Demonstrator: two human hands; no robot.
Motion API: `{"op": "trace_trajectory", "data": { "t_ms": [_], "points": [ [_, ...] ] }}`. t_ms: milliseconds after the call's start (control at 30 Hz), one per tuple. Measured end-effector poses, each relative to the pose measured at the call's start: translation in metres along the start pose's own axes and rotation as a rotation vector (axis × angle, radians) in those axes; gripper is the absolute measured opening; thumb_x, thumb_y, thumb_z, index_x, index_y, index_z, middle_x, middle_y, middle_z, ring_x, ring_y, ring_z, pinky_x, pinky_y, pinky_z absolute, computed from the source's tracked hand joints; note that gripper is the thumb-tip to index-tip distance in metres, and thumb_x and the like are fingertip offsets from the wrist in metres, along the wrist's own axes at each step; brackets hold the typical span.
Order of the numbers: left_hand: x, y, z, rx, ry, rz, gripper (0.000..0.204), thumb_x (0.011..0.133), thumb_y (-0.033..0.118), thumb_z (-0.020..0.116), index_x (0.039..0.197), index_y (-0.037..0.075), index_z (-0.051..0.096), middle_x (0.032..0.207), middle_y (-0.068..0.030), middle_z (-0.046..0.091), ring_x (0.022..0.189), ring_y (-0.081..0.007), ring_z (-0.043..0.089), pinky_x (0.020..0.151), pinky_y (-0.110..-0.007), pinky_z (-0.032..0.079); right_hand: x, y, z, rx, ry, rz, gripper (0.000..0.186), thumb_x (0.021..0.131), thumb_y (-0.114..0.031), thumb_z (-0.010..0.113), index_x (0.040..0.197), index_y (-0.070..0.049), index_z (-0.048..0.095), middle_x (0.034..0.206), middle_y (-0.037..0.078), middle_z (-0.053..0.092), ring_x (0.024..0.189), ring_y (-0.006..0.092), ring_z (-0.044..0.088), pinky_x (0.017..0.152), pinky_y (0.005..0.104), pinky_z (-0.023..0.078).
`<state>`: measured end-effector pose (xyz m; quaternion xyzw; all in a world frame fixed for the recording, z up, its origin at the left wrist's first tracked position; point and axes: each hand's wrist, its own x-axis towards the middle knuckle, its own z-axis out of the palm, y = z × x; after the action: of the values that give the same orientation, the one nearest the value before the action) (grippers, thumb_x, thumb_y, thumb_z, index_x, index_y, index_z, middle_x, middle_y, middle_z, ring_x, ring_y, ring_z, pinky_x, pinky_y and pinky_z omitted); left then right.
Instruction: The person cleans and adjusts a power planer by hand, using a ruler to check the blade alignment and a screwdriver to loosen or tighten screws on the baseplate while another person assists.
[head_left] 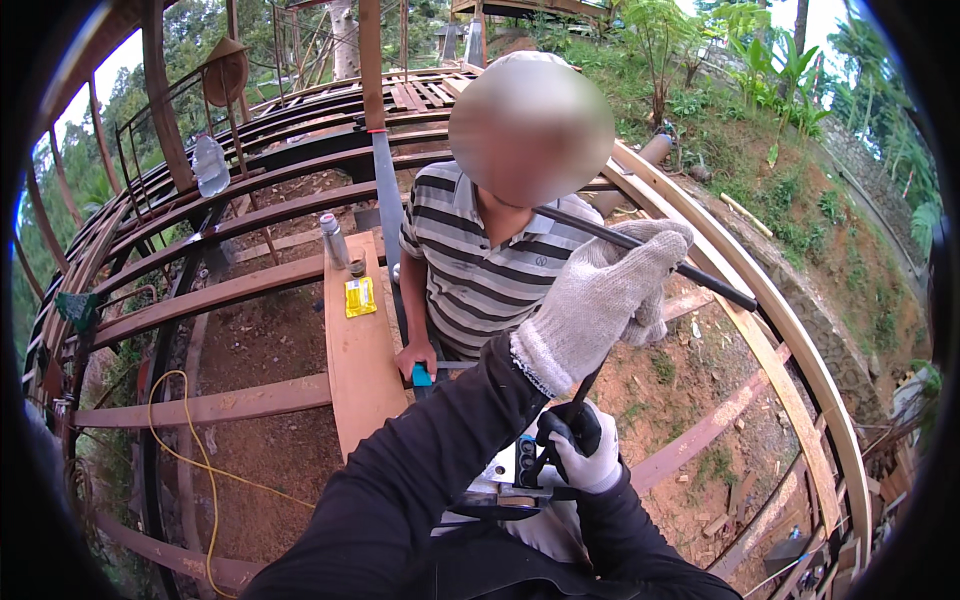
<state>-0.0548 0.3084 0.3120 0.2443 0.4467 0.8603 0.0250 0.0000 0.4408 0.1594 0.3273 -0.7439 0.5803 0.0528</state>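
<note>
My left hand (590, 295), in a whitish knitted glove, reaches up and across to the right. Its fingers are closed round a long black rod (715, 285), which slants down to the right in front of a co-worker (480, 270). Lower down, my right hand (590, 455), in a white and black glove, is closed on a thin dark bar-like thing (578, 405); its exact kind is unclear. Just below lies a metal-and-black device (520, 495) with a blue part, close to my lap. The co-worker's bare hand (416, 358) rests on a teal handle (422, 376).
A wooden plank (360, 350) bears a metal flask (333, 240), a small cup (357, 266) and a yellow packet (359, 297). Open joists (230, 400) span bare soil. A yellow cord (212, 470) loops at left. Curved timber beams (800, 430) edge the right side.
</note>
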Motion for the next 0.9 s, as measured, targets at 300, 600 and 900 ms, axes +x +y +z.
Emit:
{"op": "trace_trajectory", "data": {
  "t_ms": [300,600,900],
  "points": [
    [0.009,-0.014,-0.007,0.070,0.074,0.129,0.024,0.103,0.024,0.069,0.115,0.004,0.069,0.068,0.0000,0.063,0.048,-0.0062,0.054,0.044,-0.024,0.042,0.007,0.006,0.001,0.026,-0.015,-0.014,0.023,0.087,-0.006,0.067,0.108,0.002,0.067,0.087,0.016,0.068,0.074,0.0302,0.068,0.072,0.0359,0.053],
    [-0.014,-0.012,0.003,0.363,-0.014,0.315,0.040,0.103,0.012,0.064,0.142,0.005,0.058,0.125,-0.0037,0.068,0.090,-0.0054,0.064,0.075,-0.022,0.053,-0.014,0.009,0.003,-0.020,0.029,-0.115,0.030,0.084,-0.010,0.066,0.111,0.004,0.066,0.094,0.021,0.070,0.084,0.0404,0.070,0.078,0.0409,0.055],
    [-0.111,0.014,-0.044,1.397,-0.120,0.058,0.079,0.085,0.038,0.077,0.148,0.001,0.049,0.109,-0.0183,0.070,0.098,-0.0335,0.072,0.086,-0.039,0.057,-0.018,0.011,-0.009,0.224,0.038,0.077,0.032,0.098,-0.020,0.056,0.110,0.008,0.063,0.083,0.009,0.071,0.066,0.0139,0.066,0.063,0.0286,0.053]
  ]
}}
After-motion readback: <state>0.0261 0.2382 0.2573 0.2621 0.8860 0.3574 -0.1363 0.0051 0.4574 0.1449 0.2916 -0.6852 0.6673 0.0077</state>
